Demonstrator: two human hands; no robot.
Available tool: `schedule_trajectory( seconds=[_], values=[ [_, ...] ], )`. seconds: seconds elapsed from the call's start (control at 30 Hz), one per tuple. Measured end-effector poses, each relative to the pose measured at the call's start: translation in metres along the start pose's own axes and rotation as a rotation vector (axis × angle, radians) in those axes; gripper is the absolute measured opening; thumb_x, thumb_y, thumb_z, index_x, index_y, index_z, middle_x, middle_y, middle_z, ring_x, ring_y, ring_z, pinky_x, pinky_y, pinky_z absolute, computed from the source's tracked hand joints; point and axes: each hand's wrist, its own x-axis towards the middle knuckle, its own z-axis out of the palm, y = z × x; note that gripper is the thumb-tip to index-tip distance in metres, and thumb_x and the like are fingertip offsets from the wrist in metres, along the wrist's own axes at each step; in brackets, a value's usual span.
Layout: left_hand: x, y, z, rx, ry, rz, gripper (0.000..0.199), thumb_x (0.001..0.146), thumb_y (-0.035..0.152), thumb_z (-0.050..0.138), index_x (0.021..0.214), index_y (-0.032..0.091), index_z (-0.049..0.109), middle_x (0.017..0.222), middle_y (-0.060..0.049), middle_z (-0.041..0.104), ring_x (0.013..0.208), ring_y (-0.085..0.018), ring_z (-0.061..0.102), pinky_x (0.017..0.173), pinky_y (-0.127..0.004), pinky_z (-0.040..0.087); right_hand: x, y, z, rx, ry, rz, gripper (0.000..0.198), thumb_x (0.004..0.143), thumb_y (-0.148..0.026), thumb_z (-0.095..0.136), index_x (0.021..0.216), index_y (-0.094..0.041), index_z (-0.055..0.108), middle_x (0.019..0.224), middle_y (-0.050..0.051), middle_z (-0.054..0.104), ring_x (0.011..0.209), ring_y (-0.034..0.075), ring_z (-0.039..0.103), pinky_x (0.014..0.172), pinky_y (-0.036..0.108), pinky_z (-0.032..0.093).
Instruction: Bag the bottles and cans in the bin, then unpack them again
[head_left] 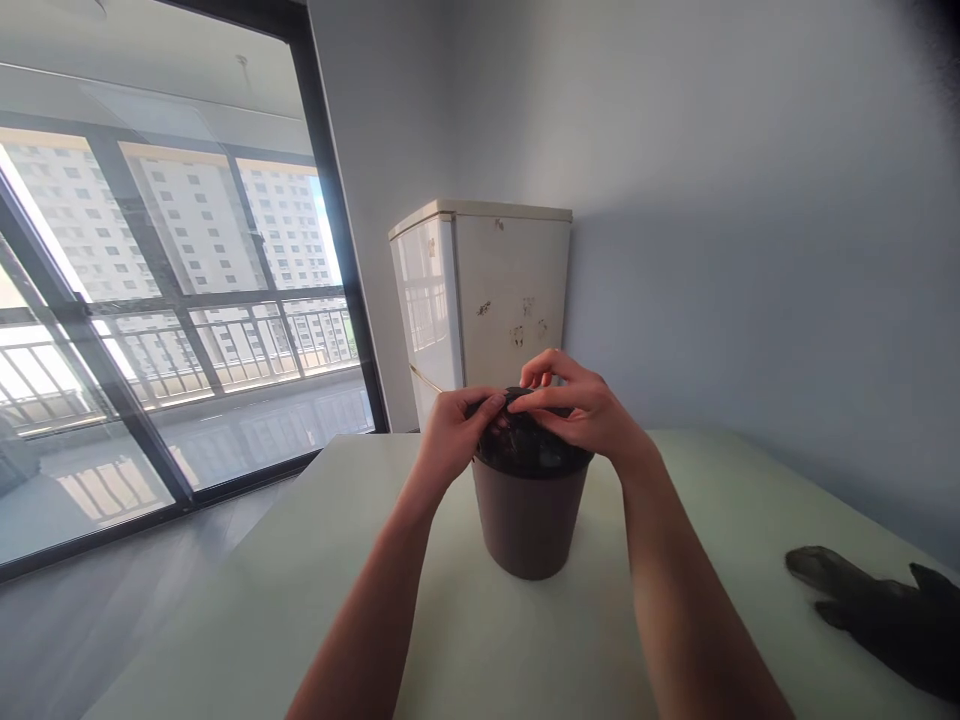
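A brown-grey trash can point(531, 525) stands upright on the pale table in front of me. Black plastic, looking like a trash bag point(525, 450), covers its top and laps over the rim. At the left of the bag's top, my left hand point(459, 425) is closed, thumb and fingers pinching the plastic. Opposite it, my right hand point(581, 400) bends over the top with its fingertips closed on the bag near the middle. The two hands almost meet there. The inside of the can is hidden.
The pale green table point(337, 580) carries a dark, crumpled black item point(877, 610), perhaps a glove or bag, at the right. Behind the table stands a worn white refrigerator point(510, 280) beside a grey wall. A glass sliding door point(180, 300) is at the left.
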Motion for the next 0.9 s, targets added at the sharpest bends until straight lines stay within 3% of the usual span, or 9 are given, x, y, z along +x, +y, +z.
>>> schedule_trajectory(
  seconds=[0.17,0.3,0.43,0.7,0.9],
  values=[
    [0.000,0.002,0.002,0.226,0.003,0.136,0.026,0.100,0.036,0.058,0.103,0.025,0.082,0.094,-0.002,0.078,0.089,-0.021,0.069,0.081,-0.028,0.050,0.001,0.002,0.002,0.054,-0.050,0.035,0.018,0.097,-0.028,0.066,0.104,-0.035,0.081,0.109,0.006,0.059,0.093,0.020,0.058,0.082,0.038,0.052],
    [0.001,0.001,0.004,0.326,0.034,0.155,0.026,0.101,0.033,0.056,0.107,0.027,0.080,0.092,0.000,0.078,0.087,-0.020,0.070,0.080,-0.028,0.050,0.004,0.001,0.003,0.103,-0.060,0.130,0.015,0.098,-0.030,0.063,0.095,-0.029,0.078,0.110,0.006,0.060,0.094,0.020,0.059,0.087,0.039,0.051],
    [0.003,-0.004,0.003,0.310,0.075,0.147,0.023,0.101,0.034,0.057,0.107,0.026,0.078,0.092,0.000,0.078,0.087,-0.019,0.070,0.082,-0.028,0.049,0.007,0.001,0.001,0.184,-0.090,0.288,0.017,0.100,-0.034,0.058,0.095,-0.026,0.073,0.112,0.006,0.060,0.096,0.021,0.060,0.085,0.037,0.049],
    [0.006,-0.012,0.002,0.257,0.072,0.103,0.023,0.100,0.036,0.058,0.102,0.025,0.078,0.098,-0.002,0.079,0.091,-0.021,0.072,0.082,-0.030,0.052,0.002,0.004,-0.005,0.394,-0.065,0.511,0.017,0.098,-0.037,0.059,0.091,-0.023,0.066,0.105,0.002,0.058,0.077,0.014,0.052,0.072,0.029,0.043],
    [0.008,-0.018,-0.009,0.298,0.024,0.070,0.024,0.098,0.033,0.059,0.099,0.025,0.081,0.096,-0.003,0.080,0.090,-0.022,0.072,0.081,-0.030,0.052,-0.012,0.015,-0.021,0.351,-0.112,0.733,0.014,0.091,-0.036,0.062,0.089,-0.022,0.064,0.093,0.000,0.061,0.071,0.013,0.049,0.066,0.028,0.039]
  ],
)
